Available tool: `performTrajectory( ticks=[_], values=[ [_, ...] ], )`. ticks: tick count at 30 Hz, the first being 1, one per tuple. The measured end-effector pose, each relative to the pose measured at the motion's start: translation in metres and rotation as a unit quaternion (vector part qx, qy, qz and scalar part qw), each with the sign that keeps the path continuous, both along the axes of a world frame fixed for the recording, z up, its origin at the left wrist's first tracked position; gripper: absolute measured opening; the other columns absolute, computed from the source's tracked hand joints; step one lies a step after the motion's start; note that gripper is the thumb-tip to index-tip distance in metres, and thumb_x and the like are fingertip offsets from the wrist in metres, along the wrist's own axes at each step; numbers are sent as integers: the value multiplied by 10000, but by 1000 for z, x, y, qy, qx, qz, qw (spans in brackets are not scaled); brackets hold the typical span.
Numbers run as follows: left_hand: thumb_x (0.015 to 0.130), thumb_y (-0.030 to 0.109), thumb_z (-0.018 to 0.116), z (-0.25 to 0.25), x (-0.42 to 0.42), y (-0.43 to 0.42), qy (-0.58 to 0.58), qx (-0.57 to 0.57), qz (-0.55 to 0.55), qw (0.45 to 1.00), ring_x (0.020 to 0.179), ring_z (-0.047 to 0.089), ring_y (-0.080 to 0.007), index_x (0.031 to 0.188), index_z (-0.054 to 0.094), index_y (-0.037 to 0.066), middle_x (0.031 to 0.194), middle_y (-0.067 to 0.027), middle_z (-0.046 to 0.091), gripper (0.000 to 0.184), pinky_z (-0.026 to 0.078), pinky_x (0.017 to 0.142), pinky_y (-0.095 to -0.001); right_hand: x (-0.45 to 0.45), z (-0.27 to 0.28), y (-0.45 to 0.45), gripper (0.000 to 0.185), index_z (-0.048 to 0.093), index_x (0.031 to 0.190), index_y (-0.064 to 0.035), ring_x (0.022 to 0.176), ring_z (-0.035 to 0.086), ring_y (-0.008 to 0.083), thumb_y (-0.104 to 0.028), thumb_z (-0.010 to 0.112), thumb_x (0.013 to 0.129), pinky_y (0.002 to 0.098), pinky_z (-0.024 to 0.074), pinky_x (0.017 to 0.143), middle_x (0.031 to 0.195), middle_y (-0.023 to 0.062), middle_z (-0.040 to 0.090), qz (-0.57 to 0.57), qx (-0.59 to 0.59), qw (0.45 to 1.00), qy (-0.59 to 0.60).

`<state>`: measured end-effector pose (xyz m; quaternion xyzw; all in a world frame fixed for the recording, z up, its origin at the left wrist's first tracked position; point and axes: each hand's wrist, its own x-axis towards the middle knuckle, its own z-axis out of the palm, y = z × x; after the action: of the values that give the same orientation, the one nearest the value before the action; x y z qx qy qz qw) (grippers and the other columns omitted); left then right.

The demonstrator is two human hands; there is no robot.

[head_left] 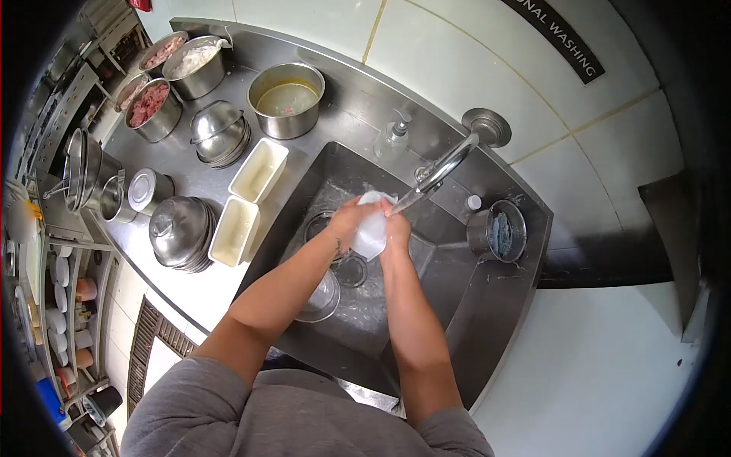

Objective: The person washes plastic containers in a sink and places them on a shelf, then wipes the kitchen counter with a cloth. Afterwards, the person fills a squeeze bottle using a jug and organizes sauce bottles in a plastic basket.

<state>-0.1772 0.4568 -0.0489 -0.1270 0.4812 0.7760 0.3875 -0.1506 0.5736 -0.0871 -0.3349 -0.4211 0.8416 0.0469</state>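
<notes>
Between my two hands, over the sink (449, 293), I hold a white translucent container (371, 234) under the running faucet (449, 164). My left hand (349, 222) grips its left side. My right hand (396, 227) is closed on its right edge, close to the water stream. Below my hands, a clear round bowl (323, 298) lies in the sink, partly hidden by my left forearm. Another round piece (350, 271) rests beside it in the sink.
Left of the sink stand two cream rectangular tubs (235, 231), stacked metal bowls (180, 232), a metal pot of liquid (287, 99) and pots of meat (154, 112). A soap bottle (393, 137) is behind the sink; a pot with a scrubber (497, 232) sits at its right.
</notes>
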Motion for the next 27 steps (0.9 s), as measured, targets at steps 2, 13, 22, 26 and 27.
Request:
performTrajectory(
  ticks=[2, 13, 22, 26, 27],
  values=[
    [882, 310, 685, 44, 17, -9, -47, -47, -54, 996, 1008, 633, -281, 1344, 435, 137, 1224, -100, 594, 553, 514, 774, -517, 2, -3, 7, 255, 593, 1084, -3, 798, 657, 244, -179, 645, 906, 397, 545, 707, 925, 124, 664, -6, -16, 999, 31],
    [876, 664, 530, -14, 2, -3, -62, 224, 19, 972, 982, 640, -256, 1206, 578, 133, 1118, -90, 655, 627, 506, 886, -438, 11, 92, -20, 351, 602, 1106, 4, 879, 623, 188, -141, 720, 809, 348, 506, 725, 959, 99, 649, 323, 209, 921, -57],
    [908, 701, 421, -34, -2, -14, -24, 195, -13, 980, 1024, 634, -236, 1271, 568, 133, 1131, -91, 654, 690, 498, 910, -433, 19, 53, -22, 417, 557, 1148, 3, 900, 635, 214, -200, 716, 820, 370, 509, 759, 1008, 110, 641, 349, 283, 893, -28],
    [915, 696, 415, -36, 15, -4, -55, 174, -37, 982, 1102, 610, -259, 1313, 536, 161, 1208, -78, 632, 679, 470, 945, -445, 11, 56, -16, 396, 557, 1176, -19, 879, 644, 193, -172, 697, 838, 335, 522, 753, 1003, 88, 647, 205, 48, 977, 34],
    [919, 691, 414, -37, 16, -4, -62, 181, -32, 981, 1095, 607, -250, 1291, 545, 156, 1198, -72, 633, 664, 467, 944, -431, 6, 52, -15, 397, 558, 1183, -17, 898, 646, 204, -158, 698, 839, 342, 520, 769, 1012, 93, 650, 192, 30, 980, 46]
  ],
)
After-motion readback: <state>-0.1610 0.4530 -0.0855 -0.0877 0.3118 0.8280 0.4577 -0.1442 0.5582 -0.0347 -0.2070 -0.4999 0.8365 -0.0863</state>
